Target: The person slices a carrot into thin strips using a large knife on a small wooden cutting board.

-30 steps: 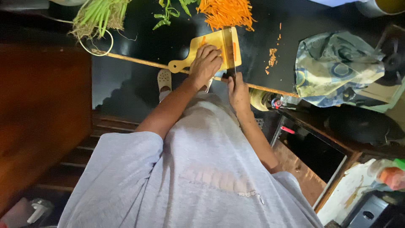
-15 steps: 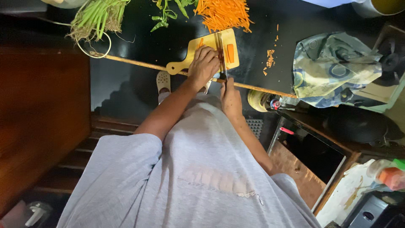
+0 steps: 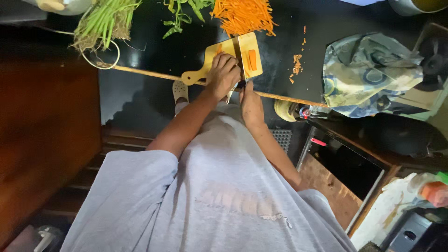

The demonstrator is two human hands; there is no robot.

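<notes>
Carrot piece (image 3: 252,59) flat on small wooden cutting board (image 3: 254,44), board on dark counter (image 3: 140,42). Left hand (image 3: 223,74) knuckles up, fingers curled, pressing down on board's left half just beside knife blade (image 3: 241,58); whatever is under it is hidden. Right hand (image 3: 251,102) near counter edge, closed around knife handle, handle itself covered. Blade on edge between left hand and carrot piece. Shredded carrot pile (image 3: 243,16) beyond board, top cut off by frame.

The left hand (image 3: 224,74) is pressing on the small wooden cutting board (image 3: 233,58) while the right hand (image 3: 251,105) is gripping a knife (image 3: 241,60) beside a carrot piece (image 3: 252,59), shredded carrot (image 3: 245,16) lying at twelve o'clock on the worktop (image 3: 140,51).
</notes>
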